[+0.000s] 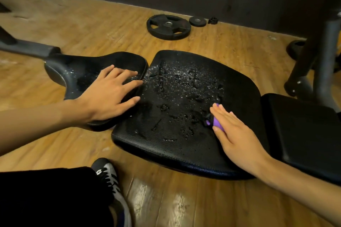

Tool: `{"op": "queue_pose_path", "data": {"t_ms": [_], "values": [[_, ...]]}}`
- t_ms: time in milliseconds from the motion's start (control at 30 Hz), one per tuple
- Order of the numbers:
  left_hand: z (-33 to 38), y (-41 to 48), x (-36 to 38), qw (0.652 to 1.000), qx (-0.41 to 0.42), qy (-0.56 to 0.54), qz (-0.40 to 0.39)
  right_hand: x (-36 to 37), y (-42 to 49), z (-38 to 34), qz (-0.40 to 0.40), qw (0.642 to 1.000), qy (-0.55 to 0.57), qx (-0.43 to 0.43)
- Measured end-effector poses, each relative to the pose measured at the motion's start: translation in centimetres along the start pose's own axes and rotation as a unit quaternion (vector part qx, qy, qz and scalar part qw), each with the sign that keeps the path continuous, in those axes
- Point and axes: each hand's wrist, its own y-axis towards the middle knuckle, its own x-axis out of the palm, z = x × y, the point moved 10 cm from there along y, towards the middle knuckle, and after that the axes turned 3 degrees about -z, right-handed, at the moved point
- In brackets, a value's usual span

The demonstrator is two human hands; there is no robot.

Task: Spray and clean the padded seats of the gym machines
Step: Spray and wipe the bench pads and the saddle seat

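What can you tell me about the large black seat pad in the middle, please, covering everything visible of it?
The seat pad is broad, black and rounded at its corners, covered in what looks like grained leatherette with a seam along its near edge. It lies roughly level above the wooden floor, between a narrower pad at picture left and a squarer pad at picture right. Spray droplets and streaks cover most of its top. The right hand presses a purple object flat against its right part.

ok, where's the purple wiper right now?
Head view, right of centre: the purple wiper lies under the flat right hand, on the right part of the wet seat pad, close to the neighbouring pad.
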Motion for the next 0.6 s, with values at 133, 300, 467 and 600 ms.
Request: {"op": "queue_pose_path", "data": {"t_ms": [133, 300, 467, 600], "values": [[-0.6, -1.5, 1.7, 0.999, 0.031, -0.03, -0.019, 0.4, -1.9, -2.7, 0.002, 1.0, 0.004, -0.03], [0.6, -2.1, 2.7, 0.991, 0.121, -0.063, -0.008, 0.5, -0.2, -2.1, -0.036, 0.996, -0.019, -0.078], [1.0, -1.9, 2.9, 0.99, 0.131, -0.061, 0.003, -1.6, 6.9, 3.4, -0.009, 0.999, -0.03, 0.01], [1.0, -1.9, 3.3, 0.99, 0.128, -0.054, -0.009, -4.1, 12.9, 7.6, 0.017, 0.996, -0.023, 0.082]]}}
